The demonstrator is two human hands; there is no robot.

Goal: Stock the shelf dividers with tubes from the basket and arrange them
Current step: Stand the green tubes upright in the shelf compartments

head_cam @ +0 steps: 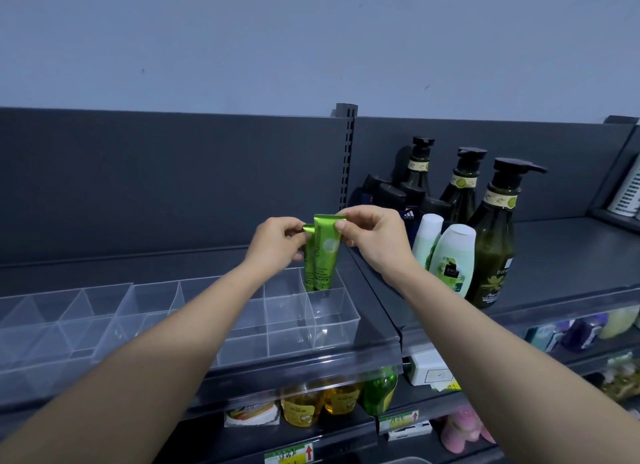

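Observation:
Two green tubes stand cap-down in the far right compartment of the clear plastic shelf dividers [332, 321]. My right hand [372, 240] pinches the flat top of the front green tube [325, 252]. My left hand [277, 243] pinches the top of the second green tube [307, 255], which stands just behind and left of the first. The other divider compartments hold nothing. The basket is not in view.
Dark pump bottles [493, 235], white-capped pale bottles [453, 255] and dark small bottles stand on the shelf to the right. A slotted upright post [347, 158] splits the two shelf bays. Lower shelves hold yellow and green bottles [322, 403] and price tags.

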